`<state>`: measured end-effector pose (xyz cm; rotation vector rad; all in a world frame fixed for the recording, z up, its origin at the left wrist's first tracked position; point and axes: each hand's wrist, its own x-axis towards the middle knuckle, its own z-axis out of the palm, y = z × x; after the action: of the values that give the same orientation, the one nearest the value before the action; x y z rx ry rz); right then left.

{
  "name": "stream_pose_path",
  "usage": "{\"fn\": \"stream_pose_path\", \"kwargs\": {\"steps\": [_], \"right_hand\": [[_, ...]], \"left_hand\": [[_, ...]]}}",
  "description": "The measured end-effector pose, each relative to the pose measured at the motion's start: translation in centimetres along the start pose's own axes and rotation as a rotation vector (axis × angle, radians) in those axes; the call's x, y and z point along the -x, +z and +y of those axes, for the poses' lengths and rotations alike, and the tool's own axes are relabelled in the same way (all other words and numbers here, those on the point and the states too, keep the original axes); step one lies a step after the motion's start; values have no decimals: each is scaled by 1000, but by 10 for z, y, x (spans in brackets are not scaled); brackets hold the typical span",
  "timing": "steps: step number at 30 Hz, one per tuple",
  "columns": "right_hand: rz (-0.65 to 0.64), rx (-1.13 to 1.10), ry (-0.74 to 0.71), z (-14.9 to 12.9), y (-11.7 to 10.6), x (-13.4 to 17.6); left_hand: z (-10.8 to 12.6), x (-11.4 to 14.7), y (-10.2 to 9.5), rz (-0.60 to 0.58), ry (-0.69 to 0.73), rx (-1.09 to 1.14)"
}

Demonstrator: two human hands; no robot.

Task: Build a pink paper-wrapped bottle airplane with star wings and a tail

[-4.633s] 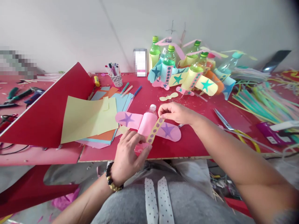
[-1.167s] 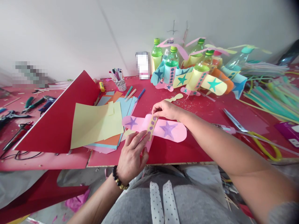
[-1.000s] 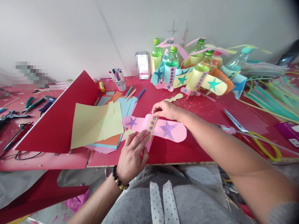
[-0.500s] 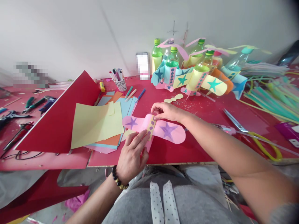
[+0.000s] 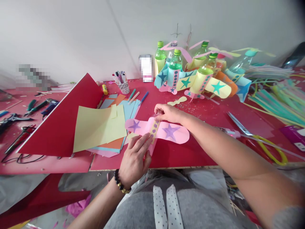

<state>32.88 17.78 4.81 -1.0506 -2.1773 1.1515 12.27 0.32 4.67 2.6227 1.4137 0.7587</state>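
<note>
Pink plane (image 5: 162, 131) sits near-centre on the table (image 5: 186, 156), wings out left and right, yellow strip (image 5: 154, 129) along its body. Left hand (image 5: 135, 157): fingers flat on strip's near end, thumb apart; can't tell if it also grips the body. Right hand (image 5: 169, 113): thumb on strip's far end; can't tell pinch from press.

Table's red, littered, with a seam near left. Wall (image 5: 83, 38) plain, pale grey. Left: paper stack (image 5: 100, 127), red board (image 5: 64, 117) tilted up. Far: pen cup (image 5: 122, 86), bottle planes (image 5: 200, 79) clustered. Right: scissors (image 5: 240, 126), straws (image 5: 274, 101).

Plane's near end mostly hidden by left hand. Phone (image 5: 146, 68) far centre and a patch (image 5: 33, 76) far left are pixelated. Cut off: purple box (image 5: 294, 138) and dark slab (image 5: 295, 55) on right, pliers (image 5: 14, 119) on left. Small pinkish item (image 5: 234, 133) beside scissors: hard to make out.
</note>
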Motion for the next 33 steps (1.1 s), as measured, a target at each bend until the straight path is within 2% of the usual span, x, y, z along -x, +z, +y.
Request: {"fn": "stream_pose_path", "kwargs": {"steps": [6,14,22,27,30,33], "right_hand": [[4,9,4,4,-1,5],[-29,64,56,-5,-4,8],[-69,143,67,-15,-8,8],[-71,260,76,-16,-8,5],[-77,264,108,-14,-10,2],[-51,295,81,-17,-11,2]], "left_hand": [[-2,1,-2,-36,-13,-6],[-3,-5,-8,-172,-26,-72],[-1,-4,-9,-151,-17,-101],[-3,-3,-5,-163,29,-143],[-5,-1,-4,-150,39,-142],[-5,-1,-3,-130,34,-123]]}}
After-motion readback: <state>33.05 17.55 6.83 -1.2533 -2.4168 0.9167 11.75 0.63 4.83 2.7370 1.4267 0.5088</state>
